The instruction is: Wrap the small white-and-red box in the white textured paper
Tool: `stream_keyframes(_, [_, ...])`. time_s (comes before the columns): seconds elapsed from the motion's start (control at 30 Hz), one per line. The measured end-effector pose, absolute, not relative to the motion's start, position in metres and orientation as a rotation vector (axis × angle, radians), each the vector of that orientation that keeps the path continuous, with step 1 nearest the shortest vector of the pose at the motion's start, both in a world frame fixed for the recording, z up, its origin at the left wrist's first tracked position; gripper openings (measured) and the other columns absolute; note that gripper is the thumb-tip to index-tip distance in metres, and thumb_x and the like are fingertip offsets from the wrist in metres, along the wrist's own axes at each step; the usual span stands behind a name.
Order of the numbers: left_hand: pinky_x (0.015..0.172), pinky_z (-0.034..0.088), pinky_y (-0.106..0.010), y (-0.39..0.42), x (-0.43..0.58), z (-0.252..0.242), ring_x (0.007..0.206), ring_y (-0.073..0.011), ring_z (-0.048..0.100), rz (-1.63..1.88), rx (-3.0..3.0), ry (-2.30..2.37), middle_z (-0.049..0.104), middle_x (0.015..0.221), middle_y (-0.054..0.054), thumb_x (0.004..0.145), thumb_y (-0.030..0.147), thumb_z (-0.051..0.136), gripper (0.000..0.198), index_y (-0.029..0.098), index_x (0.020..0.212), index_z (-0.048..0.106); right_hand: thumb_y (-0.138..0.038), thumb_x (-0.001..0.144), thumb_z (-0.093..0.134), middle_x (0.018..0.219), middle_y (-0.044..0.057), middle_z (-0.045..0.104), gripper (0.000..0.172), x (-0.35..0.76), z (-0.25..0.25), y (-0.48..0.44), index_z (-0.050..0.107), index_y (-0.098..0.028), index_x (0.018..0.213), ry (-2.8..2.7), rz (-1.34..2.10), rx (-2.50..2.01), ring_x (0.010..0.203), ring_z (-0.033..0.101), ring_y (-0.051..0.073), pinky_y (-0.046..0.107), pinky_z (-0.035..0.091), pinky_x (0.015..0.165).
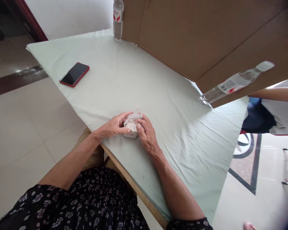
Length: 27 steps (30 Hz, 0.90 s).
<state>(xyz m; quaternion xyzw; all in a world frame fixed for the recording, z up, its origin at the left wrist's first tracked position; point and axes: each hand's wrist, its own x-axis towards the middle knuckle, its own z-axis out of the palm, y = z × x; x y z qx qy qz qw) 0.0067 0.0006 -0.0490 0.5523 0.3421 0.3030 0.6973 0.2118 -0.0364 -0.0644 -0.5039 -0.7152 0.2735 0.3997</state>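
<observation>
A small white box (130, 134) sits near the table edge in front of me, between my two hands. Thin whitish material, like a flap or wrapping, sticks up from its top; its exact kind is hard to make out. My left hand (114, 126) grips the box from the left, thumb along the near side and fingers behind. On the other side, my right hand (147, 133) curls round it with the thumb at the upper right edge. The fingers hide part of the box's sides.
A pale green cloth (105, 76) covers the table. A phone in a red case (75, 74) lies at left. Brown cardboard (172, 35) stands behind, with one water bottle (118, 20) at its left and another bottle (232, 83) at right. Another person's arm (270, 94) shows far right.
</observation>
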Motion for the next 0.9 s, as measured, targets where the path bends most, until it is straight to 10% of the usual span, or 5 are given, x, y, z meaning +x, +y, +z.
stream_keyframes(0.37, [0.099, 0.054, -0.040, 0.001, 0.007, -0.045, 0.132, -0.0352, 0.058, 0.694, 1.203, 0.765, 0.058, 0.145, -0.020, 0.076, 0.032, 0.080, 0.092, 0.013, 0.156, 0.038, -0.064, 0.077, 0.076, 0.132, 0.014, 0.061, 0.086, 0.216, -0.071, -0.032, 0.041, -0.027, 0.147, -1.437, 1.068, -1.182, 0.115, 0.064, 0.028, 0.049, 0.050, 0.102])
stream_keyframes(0.9, [0.107, 0.049, -0.045, -0.002, 0.013, -0.047, 0.132, -0.0356, 0.057, 0.770, 1.196, 0.809, 0.058, 0.146, -0.021, 0.083, 0.039, 0.075, 0.089, 0.010, 0.157, 0.035, -0.060, 0.077, 0.075, 0.100, 0.003, 0.065, 0.068, 0.208, -0.069, -0.028, 0.059, -0.024, 0.132, -1.213, 1.165, -1.286, 0.088, 0.063, 0.018, 0.035, 0.055, 0.082])
